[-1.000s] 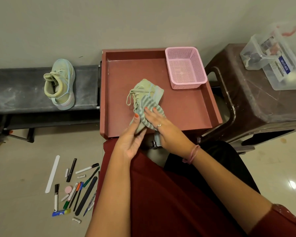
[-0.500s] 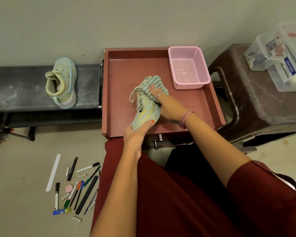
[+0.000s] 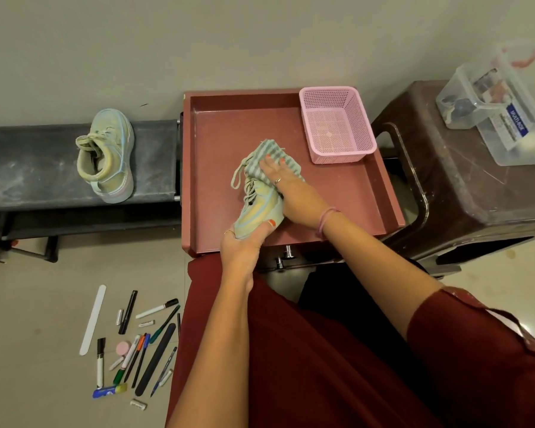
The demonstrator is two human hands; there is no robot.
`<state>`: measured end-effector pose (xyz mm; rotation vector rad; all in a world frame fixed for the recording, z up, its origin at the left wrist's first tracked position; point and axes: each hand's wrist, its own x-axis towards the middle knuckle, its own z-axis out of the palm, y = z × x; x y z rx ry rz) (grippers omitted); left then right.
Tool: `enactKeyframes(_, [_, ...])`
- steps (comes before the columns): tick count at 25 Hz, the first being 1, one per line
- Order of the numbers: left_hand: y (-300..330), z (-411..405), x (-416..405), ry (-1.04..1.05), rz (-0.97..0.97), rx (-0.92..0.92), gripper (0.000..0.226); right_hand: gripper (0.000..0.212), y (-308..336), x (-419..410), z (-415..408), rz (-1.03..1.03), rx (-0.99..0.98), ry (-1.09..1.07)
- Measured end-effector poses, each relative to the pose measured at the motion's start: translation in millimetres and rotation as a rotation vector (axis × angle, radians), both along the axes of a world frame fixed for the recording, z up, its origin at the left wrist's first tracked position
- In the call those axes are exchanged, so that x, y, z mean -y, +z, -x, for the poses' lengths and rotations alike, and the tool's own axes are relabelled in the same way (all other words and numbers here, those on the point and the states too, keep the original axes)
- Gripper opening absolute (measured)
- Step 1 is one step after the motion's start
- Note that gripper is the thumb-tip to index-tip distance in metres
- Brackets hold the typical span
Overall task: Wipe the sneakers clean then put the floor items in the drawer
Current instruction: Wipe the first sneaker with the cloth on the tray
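A pale green sneaker point(image 3: 258, 206) lies in the open red drawer point(image 3: 217, 143). My left hand point(image 3: 244, 245) grips its toe end at the drawer's near edge. My right hand point(image 3: 291, 189) presses a striped green-and-white cloth point(image 3: 267, 157) onto the sneaker's heel end, fingers spread over the cloth. The second sneaker point(image 3: 107, 154) rests on a dark bench point(image 3: 28, 168) to the left. Several pens, markers and nail files point(image 3: 136, 344) lie scattered on the floor at lower left.
A pink mesh basket point(image 3: 337, 125) sits in the drawer's far right corner. To the right stands a brown plastic stool point(image 3: 464, 193) with clear plastic boxes point(image 3: 501, 106) on top. My red clothing fills the lower frame.
My right hand has slid the cloth from the sneaker's near end up to its far end. My left hand shifted down to grip the toe.
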<state>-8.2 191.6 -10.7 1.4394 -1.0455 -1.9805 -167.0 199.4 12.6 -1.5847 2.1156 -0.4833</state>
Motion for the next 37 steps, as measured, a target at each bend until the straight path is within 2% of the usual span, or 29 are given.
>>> enactKeyframes(4, [0, -2, 4, 0.001, 0.016, -0.056, 0.057, 0.081, 3, -52, -43, 0.194, 0.087, 0.16])
enactKeyframes(6, [0, -3, 5, -0.009, 0.008, -0.072, 0.052, 0.085, -7, -63, -31, 0.218, 0.068, 0.218])
enactKeyframes(9, [0, -2, 5, 0.026, -0.081, -0.107, 0.048, 0.087, -24, -49, 5, 0.148, 0.116, 0.053])
enactKeyframes(12, [2, -3, 7, 0.029, -0.117, -0.124, 0.028, 0.089, -19, -35, -5, 0.051, 0.269, -0.154])
enactKeyframes(16, [1, -10, 15, -0.006, -0.111, -0.168, 0.005, 0.082, -16, -76, -61, 0.171, 0.377, 0.015])
enactKeyframes(19, [2, -9, 15, -0.039, -0.115, -0.172, 0.005, 0.085, -21, -81, -47, 0.212, 0.276, 0.085])
enactKeyframes(21, [2, -7, 14, -0.041, -0.123, -0.151, 0.008, 0.089, -27, -61, -20, 0.17, 0.17, 0.009])
enactKeyframes(24, [1, -6, 13, -0.07, -0.121, -0.128, 0.016, 0.099, -31, -33, 22, -0.013, 0.026, -0.124])
enactKeyframes(26, [0, -8, 17, -0.069, -0.139, -0.131, 0.014, 0.1, -30, -21, 28, -0.091, 0.015, -0.168])
enactKeyframes(28, [1, -9, 20, -0.054, -0.133, -0.134, 0.013, 0.094, -23, -19, 12, -0.111, 0.131, -0.259])
enactKeyframes(30, [-2, -9, 24, 0.013, -0.121, -0.156, 0.02, 0.088, -14, -32, -16, -0.048, 0.267, -0.257])
enactKeyframes(34, [-8, -7, 26, 0.131, -0.083, -0.181, 0.062, 0.083, -2, -63, -59, 0.112, 0.459, -0.17])
enactKeyframes(37, [-7, -6, 27, 0.183, -0.085, -0.155, 0.065, 0.069, 12, -57, -38, 0.226, 0.568, -0.433])
